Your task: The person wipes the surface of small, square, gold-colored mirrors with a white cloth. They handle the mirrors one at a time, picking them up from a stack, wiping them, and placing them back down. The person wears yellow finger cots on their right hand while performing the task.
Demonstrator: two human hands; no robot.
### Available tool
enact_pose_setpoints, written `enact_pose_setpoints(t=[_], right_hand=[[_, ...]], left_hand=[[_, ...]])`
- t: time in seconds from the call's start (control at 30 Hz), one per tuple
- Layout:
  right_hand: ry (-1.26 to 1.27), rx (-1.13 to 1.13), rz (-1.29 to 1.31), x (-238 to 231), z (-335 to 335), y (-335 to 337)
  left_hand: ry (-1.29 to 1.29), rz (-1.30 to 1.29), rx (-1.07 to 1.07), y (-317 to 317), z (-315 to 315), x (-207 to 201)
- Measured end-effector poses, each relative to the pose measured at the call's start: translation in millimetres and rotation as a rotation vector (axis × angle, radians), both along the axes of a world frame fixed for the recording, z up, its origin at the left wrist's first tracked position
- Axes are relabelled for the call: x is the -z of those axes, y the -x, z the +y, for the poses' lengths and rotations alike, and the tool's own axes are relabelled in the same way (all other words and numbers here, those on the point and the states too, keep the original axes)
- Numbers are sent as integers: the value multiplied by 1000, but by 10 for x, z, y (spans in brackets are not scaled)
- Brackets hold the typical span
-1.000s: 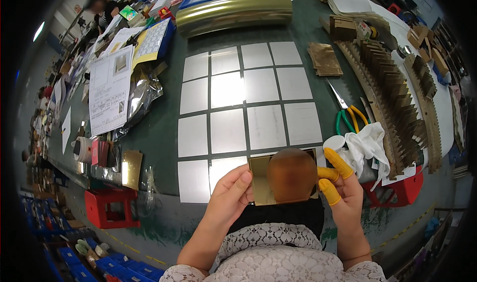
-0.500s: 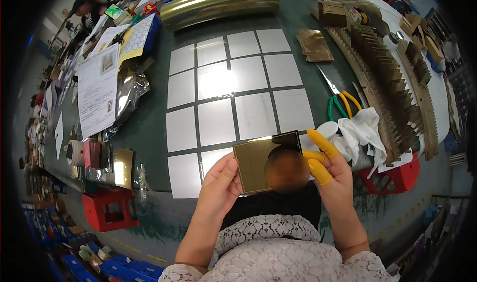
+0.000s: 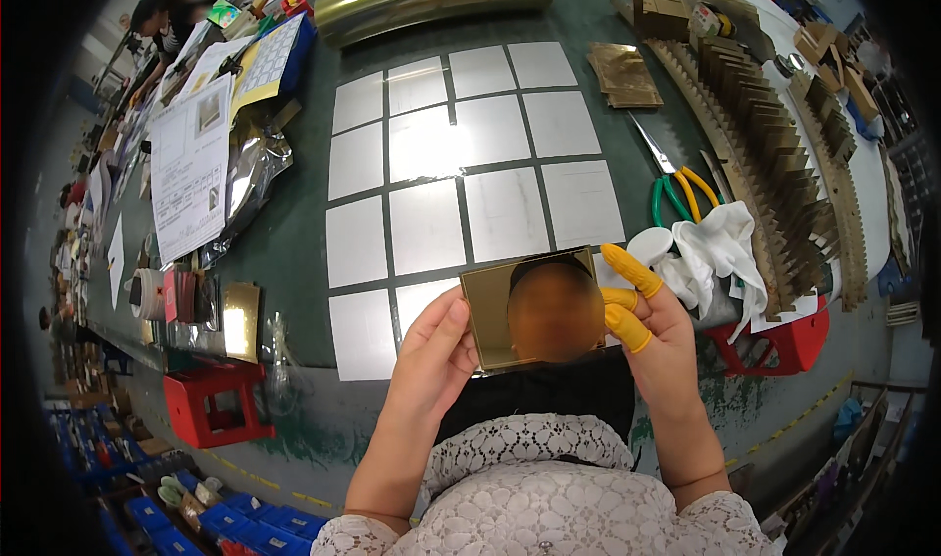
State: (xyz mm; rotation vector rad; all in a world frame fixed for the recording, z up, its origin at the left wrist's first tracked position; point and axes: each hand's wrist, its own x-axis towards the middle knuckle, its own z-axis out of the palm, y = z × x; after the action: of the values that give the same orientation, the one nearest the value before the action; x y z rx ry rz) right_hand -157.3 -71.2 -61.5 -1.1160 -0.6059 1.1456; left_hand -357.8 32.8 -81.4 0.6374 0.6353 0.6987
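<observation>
Two opposite edges of the glossy gold plate sit pinched in my left hand and right hand, above the near edge of the table, where my bare left thumb could smudge it.

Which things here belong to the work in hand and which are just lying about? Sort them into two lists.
Likely in use:
shiny gold rectangular plate, held between left hand and right hand
yellow rubbery finger covers, on right hand
pale, flat rectangular sheets laid in rows

Seemingly lying about:
crumpled white cloth
red plastic stool at left
printed white paper sheet
shiny gold roll
</observation>
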Motion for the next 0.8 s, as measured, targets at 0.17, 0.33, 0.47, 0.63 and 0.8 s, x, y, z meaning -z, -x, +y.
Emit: enact_pose_setpoints(t=[0.17, 0.33, 0.47, 0.63, 0.8], right_hand=[[-17, 9, -16, -22, -15, 13], [23, 24, -31, -38, -7, 26], [29, 29, -10, -21, -12, 25], [33, 48, -62, -15, -23, -6], [48, 60, -75, -20, -17, -1]], left_hand=[[39, -24, 4, 4, 21, 77], [53, -27, 19, 8, 31, 149], [48, -173, 72, 52, 64, 154], [-246, 64, 14, 105, 140, 2], [-945, 344, 107, 213, 246, -191]])
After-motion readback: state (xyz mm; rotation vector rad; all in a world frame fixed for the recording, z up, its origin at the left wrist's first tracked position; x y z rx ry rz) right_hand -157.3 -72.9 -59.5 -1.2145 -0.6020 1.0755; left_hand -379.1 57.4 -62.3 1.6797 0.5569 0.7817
